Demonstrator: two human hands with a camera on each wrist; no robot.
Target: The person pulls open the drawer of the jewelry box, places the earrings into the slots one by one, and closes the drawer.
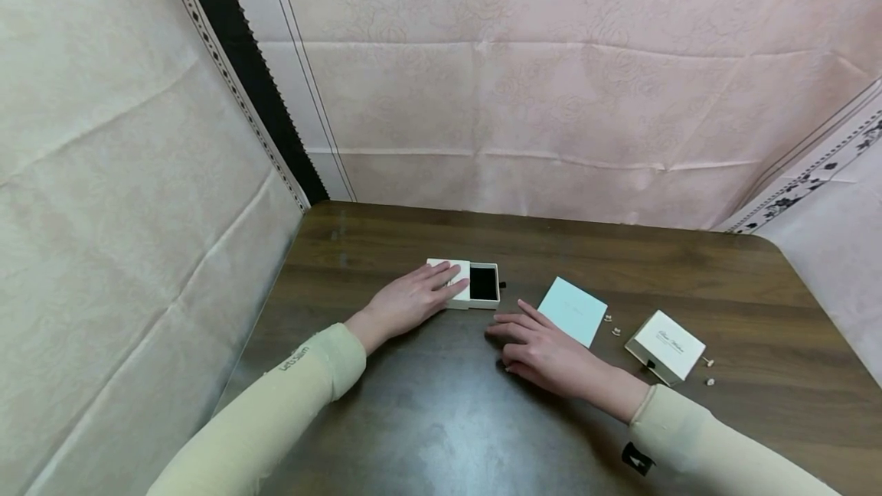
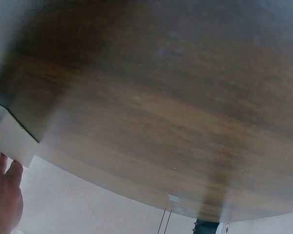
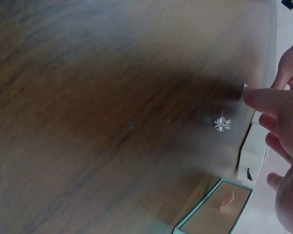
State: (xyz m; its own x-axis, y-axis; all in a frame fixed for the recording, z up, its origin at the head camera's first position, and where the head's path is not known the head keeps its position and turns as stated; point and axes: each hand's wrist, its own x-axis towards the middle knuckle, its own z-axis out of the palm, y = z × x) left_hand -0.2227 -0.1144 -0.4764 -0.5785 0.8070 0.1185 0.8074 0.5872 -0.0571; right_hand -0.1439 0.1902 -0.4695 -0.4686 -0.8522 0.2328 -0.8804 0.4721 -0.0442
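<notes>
My left hand (image 1: 413, 298) rests on a white slide-out box (image 1: 438, 262) at the far middle of the table. Its tray (image 1: 484, 282), lined in black, is pulled partway out to the right. Fingertips lie along the box's edge in the left wrist view. Low over the table, my right hand (image 1: 547, 350) has its fingers spread apart. A small earring (image 3: 245, 87) shows right at its thumb tip in the right wrist view. Another sparkling earring (image 3: 222, 122) lies on the wood close by; the hand hides both from the head view.
A light-blue box (image 1: 572, 311) lies beside my right hand, with small earrings (image 1: 615, 331) at its right. Further right stands a white lettered box (image 1: 664, 344) with a dark tab. Two more studs (image 1: 710, 382) lie past it. Cloth hangs behind the table (image 1: 386, 236).
</notes>
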